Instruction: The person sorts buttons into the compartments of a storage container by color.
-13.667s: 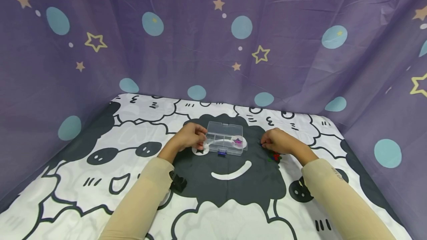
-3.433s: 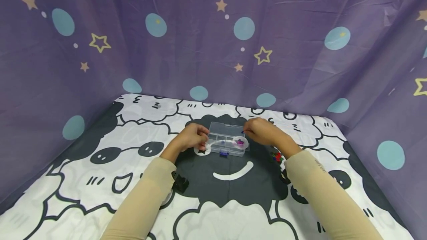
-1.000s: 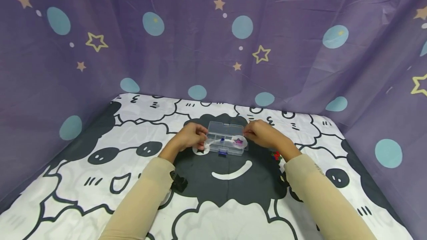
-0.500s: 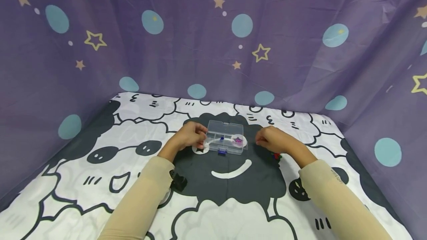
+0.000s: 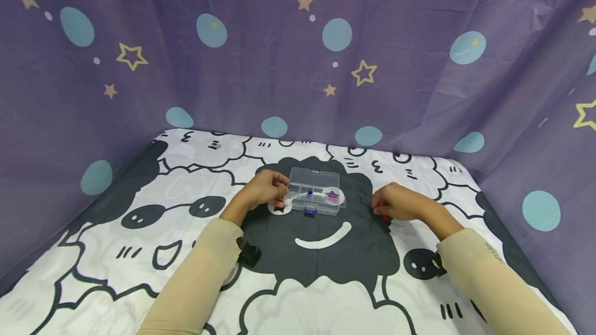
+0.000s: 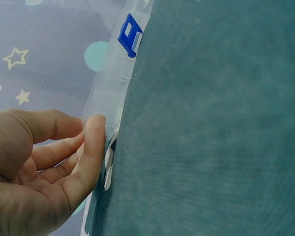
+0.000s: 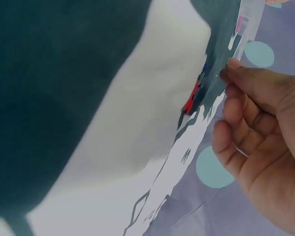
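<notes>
A clear plastic compartment box stands with its lid raised at the back and a blue latch at its front. Inside, a small blue piece and something pink show. My left hand grips the box's left edge between thumb and fingers. To the right of the box, my right hand hovers with loosely bent fingers beside a little heap of red and other coloured pieces. In the right wrist view, the heap lies apart from the fingertips, and I see nothing held between them.
The cloth beneath is printed with white and dark cartoon sheep. A purple curtain with stars and blue ovals rises behind it and on both sides.
My right hand has moved from the box's right side out to the coloured heap. The blue piece formerly at its fingertips is now in the box. My left hand has stayed at the box.
</notes>
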`<act>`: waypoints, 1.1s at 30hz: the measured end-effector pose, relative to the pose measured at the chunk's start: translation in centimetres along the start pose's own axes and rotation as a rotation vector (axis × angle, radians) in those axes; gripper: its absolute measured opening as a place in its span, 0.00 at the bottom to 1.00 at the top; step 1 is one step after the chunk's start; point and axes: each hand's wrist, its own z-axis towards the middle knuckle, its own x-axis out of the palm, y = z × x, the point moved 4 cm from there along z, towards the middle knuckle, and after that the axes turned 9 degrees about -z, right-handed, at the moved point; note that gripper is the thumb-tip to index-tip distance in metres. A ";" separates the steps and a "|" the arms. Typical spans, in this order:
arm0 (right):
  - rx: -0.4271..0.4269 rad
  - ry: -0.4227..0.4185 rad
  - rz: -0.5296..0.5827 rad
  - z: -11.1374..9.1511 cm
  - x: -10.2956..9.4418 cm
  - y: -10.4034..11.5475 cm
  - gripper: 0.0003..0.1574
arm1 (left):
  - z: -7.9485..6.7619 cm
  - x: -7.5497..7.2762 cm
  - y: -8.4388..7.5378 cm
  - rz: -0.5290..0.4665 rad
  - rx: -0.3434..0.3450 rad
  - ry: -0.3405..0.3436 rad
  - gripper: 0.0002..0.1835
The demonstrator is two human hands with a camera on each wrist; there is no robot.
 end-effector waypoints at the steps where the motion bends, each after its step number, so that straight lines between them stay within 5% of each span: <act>1: 0.007 0.010 0.015 -0.2 0.0 -0.1 0.04 | 0.0 0.0 0.0 0.000 -0.001 0.001 0.18; 33: -0.063 -0.016 -0.068 -1.5 0.9 -0.5 0.06 | 0.1 0.1 0.1 0.008 0.000 -0.009 0.18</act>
